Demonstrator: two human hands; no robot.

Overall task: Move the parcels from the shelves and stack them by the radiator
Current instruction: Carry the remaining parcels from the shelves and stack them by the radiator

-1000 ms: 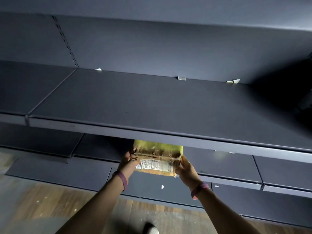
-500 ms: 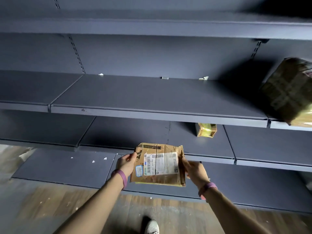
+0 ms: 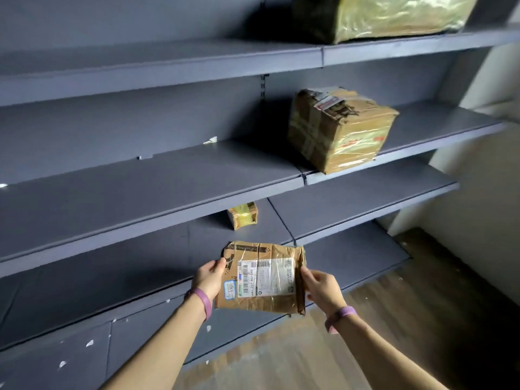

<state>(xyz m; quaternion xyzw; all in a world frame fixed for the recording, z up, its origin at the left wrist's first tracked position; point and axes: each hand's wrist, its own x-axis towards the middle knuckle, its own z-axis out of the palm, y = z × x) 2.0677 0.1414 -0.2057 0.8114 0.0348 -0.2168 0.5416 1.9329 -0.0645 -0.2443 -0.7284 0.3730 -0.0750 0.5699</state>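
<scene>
**Flat parcel held between both hands in front of the shelves**

A flat cardboard parcel (image 3: 261, 277), crumpled and taped, is held in the air between the two hands with its face towards the camera. The left hand (image 3: 209, 277) pinches the parcel's left edge, thumb on the front and fingers hidden behind. The right hand (image 3: 320, 288) grips the parcel's right edge with curled fingers. Each wrist wears a purple band, the left wristband (image 3: 204, 301) and the right wristband (image 3: 340, 315).

A white shipping label (image 3: 266, 277) with barcodes covers the middle of the parcel's face, and a small blue sticker (image 3: 230, 289) sits just left of it.

Below and right of the parcel lies the wooden floor (image 3: 394, 333). Behind the parcel run the dark grey shelves (image 3: 140, 175), dotted with white paper scraps (image 3: 209, 140).

Just above the parcel, on a lower shelf, stands a small taped packet (image 3: 243, 215). Higher and to the right of the parcel, a cube-shaped taped box (image 3: 337, 130) sits at its shelf's front edge. Highest above it is a large glossy-wrapped box (image 3: 380, 15), cut off by the frame.
</scene>
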